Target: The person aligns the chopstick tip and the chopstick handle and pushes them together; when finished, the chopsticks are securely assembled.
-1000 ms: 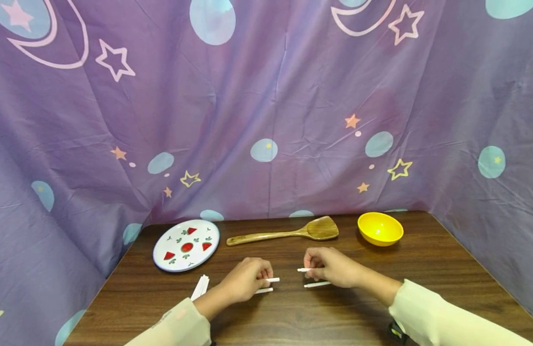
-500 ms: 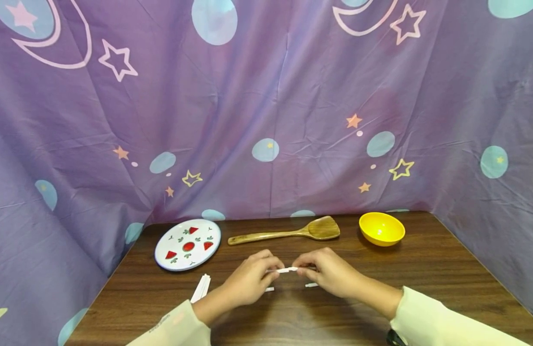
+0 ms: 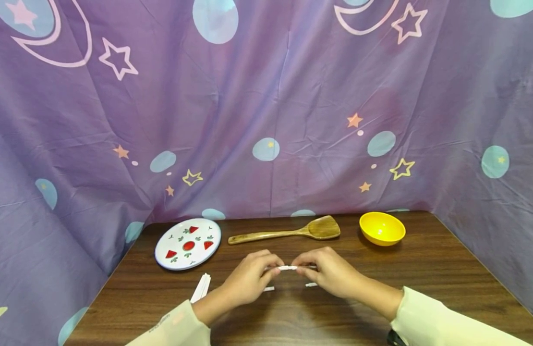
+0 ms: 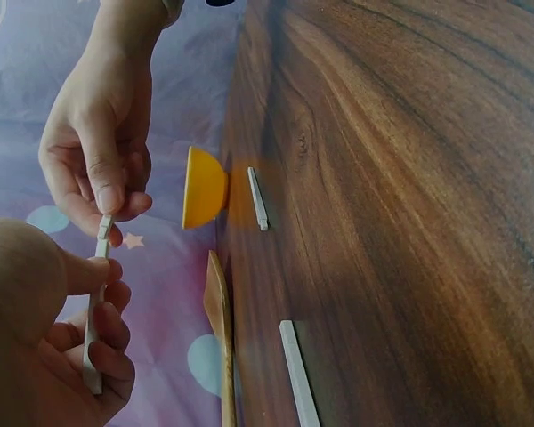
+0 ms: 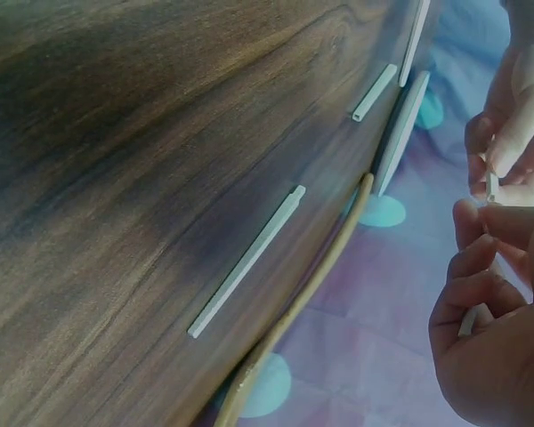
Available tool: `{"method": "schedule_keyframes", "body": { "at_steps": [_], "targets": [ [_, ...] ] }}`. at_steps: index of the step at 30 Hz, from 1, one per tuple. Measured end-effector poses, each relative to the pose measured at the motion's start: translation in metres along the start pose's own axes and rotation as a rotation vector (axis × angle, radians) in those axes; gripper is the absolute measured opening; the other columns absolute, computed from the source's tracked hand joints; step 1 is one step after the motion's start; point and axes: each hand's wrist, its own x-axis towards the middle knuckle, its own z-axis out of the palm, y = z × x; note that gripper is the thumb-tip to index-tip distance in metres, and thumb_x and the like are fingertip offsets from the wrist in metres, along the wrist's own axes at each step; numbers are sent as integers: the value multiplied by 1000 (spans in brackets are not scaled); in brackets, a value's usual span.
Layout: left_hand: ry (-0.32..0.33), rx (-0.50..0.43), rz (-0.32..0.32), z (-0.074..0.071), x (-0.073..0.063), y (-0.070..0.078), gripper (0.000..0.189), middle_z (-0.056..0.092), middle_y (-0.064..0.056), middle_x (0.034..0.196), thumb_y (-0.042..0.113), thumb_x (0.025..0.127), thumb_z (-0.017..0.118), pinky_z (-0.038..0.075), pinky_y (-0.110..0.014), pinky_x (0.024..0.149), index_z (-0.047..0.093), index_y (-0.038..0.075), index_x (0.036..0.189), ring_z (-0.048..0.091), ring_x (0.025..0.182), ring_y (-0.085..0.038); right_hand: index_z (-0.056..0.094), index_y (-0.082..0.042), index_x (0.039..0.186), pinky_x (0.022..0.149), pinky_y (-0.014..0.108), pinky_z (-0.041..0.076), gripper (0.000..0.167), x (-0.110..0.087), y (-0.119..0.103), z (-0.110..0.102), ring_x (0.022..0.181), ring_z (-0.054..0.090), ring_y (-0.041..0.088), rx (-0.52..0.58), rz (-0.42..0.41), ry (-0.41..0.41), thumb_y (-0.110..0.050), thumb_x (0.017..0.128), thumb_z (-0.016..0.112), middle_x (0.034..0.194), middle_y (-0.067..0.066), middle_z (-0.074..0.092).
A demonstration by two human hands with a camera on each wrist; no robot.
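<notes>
My left hand (image 3: 252, 278) and right hand (image 3: 333, 275) face each other above the middle of the table. Between thumb and fingers, the left pinches a thin white stick (image 4: 93, 325); the right pinches another white stick (image 5: 468, 322), mostly covered by its fingers. The sticks' inner ends meet in one line between the hands, and the narrow notched end shows in the left wrist view. Below the hands, two more white sticks lie on the wood: one left stick (image 3: 269, 289) and one right stick (image 3: 311, 285), each partly hidden in the head view.
Behind the hands lies a wooden spatula (image 3: 322, 228). A watermelon-patterned plate (image 3: 199, 250) stands at back left, a yellow bowl (image 3: 381, 229) at back right. Several white strips (image 3: 201, 287) lie by the left forearm. A purple curtain (image 3: 223, 120) borders the brown table (image 3: 422, 269).
A second ago the hands were apart, each with a white stick. They have come together and risen slightly away from me, so the stick ends now meet, straighter than half a second ago.
</notes>
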Motion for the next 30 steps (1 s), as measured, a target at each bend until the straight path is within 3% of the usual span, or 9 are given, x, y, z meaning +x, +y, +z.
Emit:
{"method": "schedule_keyframes", "body": {
  "at_steps": [13,21,25,30],
  "targets": [
    [7,2,74,-1,-1,-2,13,71,3,97,11,97,70,53,-21,78,76,13,108,61,86,-3,79,-16,105,72,24,57,14,-3,3,-2,81,65,-1,73,8,-22,-10,95,73,95,-7,77],
    [14,3,88,-1,-2,-1,13,71,2,97,14,98,69,51,-18,73,76,13,110,58,80,-1,78,-12,108,80,28,60,14,-5,-3,2,91,71,8,-76,-73,48,-11,95,73,103,-3,78],
    [34,-14,78,-2,-2,-2,13,71,3,97,14,98,70,53,-20,75,77,12,109,60,82,-2,77,-8,108,77,26,59,14,-6,-8,2,88,70,7,-69,-31,54,-7,95,73,102,0,78],
    [51,-28,80,-3,-3,-2,13,70,5,94,13,96,72,53,-21,77,78,12,107,60,83,-2,75,-11,98,68,23,56,4,-7,-11,2,75,62,-1,-32,32,58,-11,95,73,86,-5,75]
  ]
}}
